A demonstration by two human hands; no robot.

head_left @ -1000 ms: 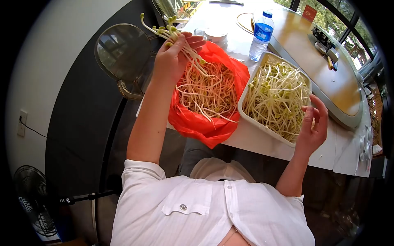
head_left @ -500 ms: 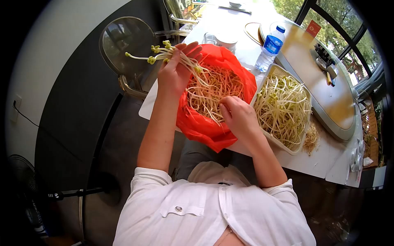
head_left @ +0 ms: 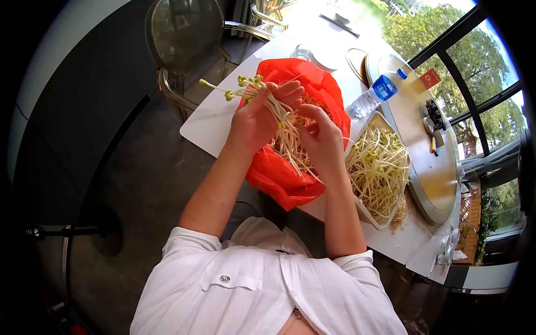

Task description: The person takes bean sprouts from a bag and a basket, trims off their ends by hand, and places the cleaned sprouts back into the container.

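Observation:
A bunch of bean sprouts [head_left: 283, 114] with yellow-green heads lies across my left hand [head_left: 259, 117], gripped under the thumb, the other fingers stretched out. The heads point left and the pale stems trail down to the right. My right hand [head_left: 324, 137] is pinched at the stems just beside my left fingers; the exact stem in its fingertips is partly hidden. Both hands are over an open red plastic bag [head_left: 290, 190] with more loose sprouts inside. To the right, a cream basket [head_left: 375, 219] is heaped with bean sprouts [head_left: 377, 167].
A small pile of thin root scraps [head_left: 399, 216] lies beside the basket on the white table [head_left: 209, 120]. Behind it stand a water bottle [head_left: 379, 92] and a large round tabletop [head_left: 432, 181]. A chair [head_left: 187, 42] is at the left.
My right hand has risen from the sprouts in the bag to the bunch in my left hand. The head view has shifted and turned.

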